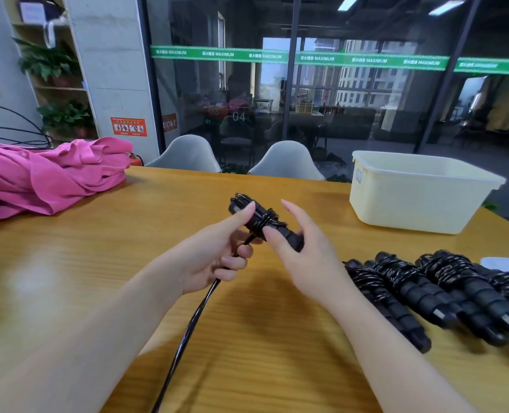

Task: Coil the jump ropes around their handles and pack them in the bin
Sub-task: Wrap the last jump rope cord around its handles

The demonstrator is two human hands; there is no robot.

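Black rope is half wound round a pair of handles (262, 222) that I see held above the wooden counter (128, 263). My left hand (217, 257) has its lower fingers curled round the loose rope (187, 329), thumb pressed on the top of the bundle; that rope trails down toward the near edge. My right hand (300, 245) grips the lower end of the handles, forefinger raised and straight. To the right, on the counter, lies a row of finished rope bundles (438, 287); I count about four, though they overlap and I cannot be sure. One cream plastic bin (411, 198) stands at the far right, well apart from the hands; its inside is hidden from me. One pink cloth (44, 177) is heaped at the far left. Two grey chairs (286, 162) stand behind the counter.
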